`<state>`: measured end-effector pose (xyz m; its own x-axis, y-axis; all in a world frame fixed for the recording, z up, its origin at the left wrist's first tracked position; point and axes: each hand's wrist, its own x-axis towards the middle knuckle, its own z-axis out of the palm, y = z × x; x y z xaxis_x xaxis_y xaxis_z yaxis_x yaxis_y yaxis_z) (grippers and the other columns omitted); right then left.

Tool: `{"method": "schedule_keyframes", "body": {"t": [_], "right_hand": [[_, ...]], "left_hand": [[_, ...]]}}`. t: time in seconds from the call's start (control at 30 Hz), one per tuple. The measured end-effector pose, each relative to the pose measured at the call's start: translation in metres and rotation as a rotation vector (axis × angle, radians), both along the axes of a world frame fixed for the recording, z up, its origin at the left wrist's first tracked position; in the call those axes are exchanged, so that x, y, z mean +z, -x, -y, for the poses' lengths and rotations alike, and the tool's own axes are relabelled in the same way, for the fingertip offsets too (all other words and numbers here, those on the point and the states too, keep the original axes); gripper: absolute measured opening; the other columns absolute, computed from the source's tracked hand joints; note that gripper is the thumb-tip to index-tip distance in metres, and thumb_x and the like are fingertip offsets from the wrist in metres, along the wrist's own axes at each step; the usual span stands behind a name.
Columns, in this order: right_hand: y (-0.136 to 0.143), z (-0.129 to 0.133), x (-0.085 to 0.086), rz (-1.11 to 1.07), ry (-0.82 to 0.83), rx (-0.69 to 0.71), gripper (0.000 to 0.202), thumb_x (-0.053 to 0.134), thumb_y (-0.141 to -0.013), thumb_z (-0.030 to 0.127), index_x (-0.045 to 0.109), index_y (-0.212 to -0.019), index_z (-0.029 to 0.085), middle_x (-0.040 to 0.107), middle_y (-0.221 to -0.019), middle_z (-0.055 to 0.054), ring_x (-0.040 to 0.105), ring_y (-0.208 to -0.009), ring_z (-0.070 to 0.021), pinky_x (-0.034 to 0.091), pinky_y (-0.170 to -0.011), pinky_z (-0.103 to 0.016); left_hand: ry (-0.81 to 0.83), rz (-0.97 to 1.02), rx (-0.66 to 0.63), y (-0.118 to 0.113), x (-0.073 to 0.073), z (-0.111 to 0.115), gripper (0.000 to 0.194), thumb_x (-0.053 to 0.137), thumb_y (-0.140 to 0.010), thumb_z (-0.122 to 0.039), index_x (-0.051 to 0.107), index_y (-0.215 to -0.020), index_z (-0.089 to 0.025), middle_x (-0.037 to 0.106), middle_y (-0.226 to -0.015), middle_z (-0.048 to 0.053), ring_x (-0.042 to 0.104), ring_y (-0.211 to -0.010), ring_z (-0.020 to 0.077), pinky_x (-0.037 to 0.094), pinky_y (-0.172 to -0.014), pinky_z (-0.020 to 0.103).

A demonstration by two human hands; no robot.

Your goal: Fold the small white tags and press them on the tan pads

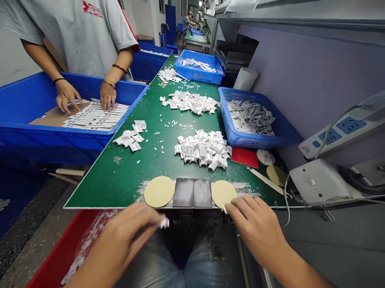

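My left hand (128,235) is closed on a small white part (164,223) just off the table's front edge, below the left yellow disc (159,191). At the right yellow disc (224,194), my right hand (254,220) pinches a small white piece (224,209) near the disc's lower edge. Two dark abrasive-looking pads (193,192) lie between the discs. Behind them is a pile of white plastic parts (203,149), with a smaller pile (131,136) to its left.
A blue basket of parts (231,135), a red square (245,157) and a knife (268,181) lie right. A person's hands (67,95) work in a blue bin (51,130) at left. A red bin (58,248) stands below the table (112,187).
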<state>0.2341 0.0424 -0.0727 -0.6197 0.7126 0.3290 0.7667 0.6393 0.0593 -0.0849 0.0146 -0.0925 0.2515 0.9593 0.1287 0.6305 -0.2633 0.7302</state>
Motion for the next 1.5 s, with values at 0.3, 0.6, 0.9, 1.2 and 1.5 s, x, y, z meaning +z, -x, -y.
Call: {"method": "schedule_keyframes", "body": {"t": [0.3, 0.6, 0.9, 1.2, 1.5], "right_hand": [[-0.009, 0.021, -0.006, -1.014, 0.819, -0.37, 0.026, 0.059, -0.089, 0.041, 0.066, -0.106, 0.022, 0.062, -0.072, -0.002, 0.058, -0.062, -0.0173, 0.047, -0.055, -0.029], [0.004, 0.017, -0.004, -1.235, 0.961, -0.263, 0.018, 0.065, -0.085, 0.038, 0.059, -0.088, 0.021, 0.054, -0.072, 0.003, 0.055, -0.058, -0.012, 0.047, -0.061, -0.028], [-0.004, -0.002, -0.002, -1.019, 0.622, -0.319, 0.037, 0.061, -0.089, 0.044, 0.069, -0.116, 0.02, 0.063, -0.092, -0.005, 0.059, -0.082, -0.0176, 0.05, -0.073, -0.029], [-0.003, -0.016, -0.004, -0.931, 0.565, -0.311, 0.045, 0.064, -0.086, 0.048, 0.069, -0.12, 0.019, 0.07, -0.09, -0.006, 0.062, -0.076, -0.0185, 0.052, -0.071, -0.032], [-0.001, -0.018, -0.015, -0.915, 0.613, -0.337, 0.043, 0.064, -0.086, 0.047, 0.069, -0.121, 0.022, 0.071, -0.097, -0.007, 0.063, -0.083, -0.0201, 0.052, -0.076, -0.033]], "left_hand": [[0.434, 1.03, 0.578, -0.007, -0.006, 0.012, 0.033, 0.074, -0.079, -0.041, 0.068, -0.103, -0.019, 0.064, -0.078, 0.002, 0.053, -0.061, 0.0103, 0.046, -0.054, 0.019], [0.627, 1.758, 0.325, -0.047, 0.022, 0.004, 0.018, 0.063, -0.083, -0.015, 0.059, -0.099, -0.02, 0.035, -0.065, -0.007, 0.031, -0.049, 0.0033, 0.032, -0.045, 0.016], [0.487, 1.329, 0.398, -0.031, 0.015, -0.007, 0.047, 0.061, -0.088, -0.049, 0.06, -0.122, -0.016, 0.044, -0.079, -0.003, 0.035, -0.057, 0.0056, 0.034, -0.05, 0.019], [0.22, 0.452, 0.27, 0.002, 0.01, -0.034, 0.062, 0.063, -0.085, -0.049, 0.051, -0.14, -0.023, 0.054, -0.086, -0.001, 0.052, -0.07, 0.013, 0.044, -0.068, 0.026], [0.141, 0.443, 0.266, 0.001, 0.009, -0.045, 0.027, 0.073, -0.078, -0.042, 0.061, -0.09, -0.02, 0.06, -0.072, -0.001, 0.056, -0.067, 0.014, 0.042, -0.062, 0.023]]}}
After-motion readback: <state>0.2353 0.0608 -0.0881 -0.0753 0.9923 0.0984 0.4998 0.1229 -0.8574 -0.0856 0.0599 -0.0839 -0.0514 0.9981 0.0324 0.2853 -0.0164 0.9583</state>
